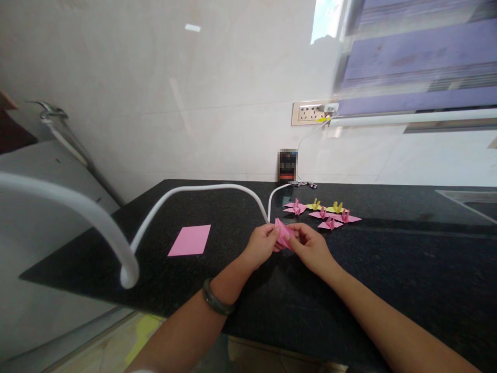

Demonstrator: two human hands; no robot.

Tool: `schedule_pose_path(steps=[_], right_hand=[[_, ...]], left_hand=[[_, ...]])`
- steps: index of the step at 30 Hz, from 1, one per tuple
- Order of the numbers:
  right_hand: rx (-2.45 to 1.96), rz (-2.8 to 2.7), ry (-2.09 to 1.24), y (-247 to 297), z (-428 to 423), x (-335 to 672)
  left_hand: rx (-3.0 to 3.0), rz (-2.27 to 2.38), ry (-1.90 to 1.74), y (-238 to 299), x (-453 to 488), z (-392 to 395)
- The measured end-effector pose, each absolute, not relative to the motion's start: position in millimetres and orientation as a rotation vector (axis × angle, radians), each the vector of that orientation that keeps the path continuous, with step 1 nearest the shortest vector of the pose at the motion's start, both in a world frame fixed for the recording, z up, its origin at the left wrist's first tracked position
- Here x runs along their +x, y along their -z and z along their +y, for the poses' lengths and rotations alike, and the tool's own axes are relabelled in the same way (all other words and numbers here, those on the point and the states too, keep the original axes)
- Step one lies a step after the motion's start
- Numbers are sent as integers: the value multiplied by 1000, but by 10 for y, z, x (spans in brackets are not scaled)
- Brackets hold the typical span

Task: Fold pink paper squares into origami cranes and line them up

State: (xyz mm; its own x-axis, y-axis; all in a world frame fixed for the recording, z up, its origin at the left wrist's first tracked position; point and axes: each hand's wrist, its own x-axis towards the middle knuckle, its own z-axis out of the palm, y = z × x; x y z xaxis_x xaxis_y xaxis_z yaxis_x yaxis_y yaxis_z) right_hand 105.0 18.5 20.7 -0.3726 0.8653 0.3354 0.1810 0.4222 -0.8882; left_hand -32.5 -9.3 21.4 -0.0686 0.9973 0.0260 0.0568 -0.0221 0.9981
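Between my two hands, above the dark countertop (pixel 388 269), is a pink folded piece of origami paper (pixel 284 234). My left hand (pixel 264 242) pinches its left side, thumb on top and fingers beneath. On the other side my right hand (pixel 310 246) has its thumb and fingers closed on the paper's right edge. Part of the paper is hidden by the fingers. Just beyond my right hand sit several folded paper cranes, pink ones (pixel 330 224) and yellow ones (pixel 337 207). A flat pink paper square (pixel 190 240) lies on the counter to the left.
A white bent tube (pixel 217 187) arches over the counter's left part and close behind my hands. Against the wall leans a phone-like device (pixel 288 166) with a blurred screen. Its cable runs to a wall socket (pixel 310 113). A recessed edge (pixel 469 202) shows at far right.
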Motion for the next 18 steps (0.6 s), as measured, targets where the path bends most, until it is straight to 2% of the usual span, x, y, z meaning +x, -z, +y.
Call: schedule_pose_path(steps=[11,18], right_hand=[[-818,-1490,-1551,-221,196,1017],[-818,-1443,-1610,-228,178,1003]], left_hand=[[1276,1301,-1320,-189,-334,-95],[1199,1181,-1284,-247,-318,-133]])
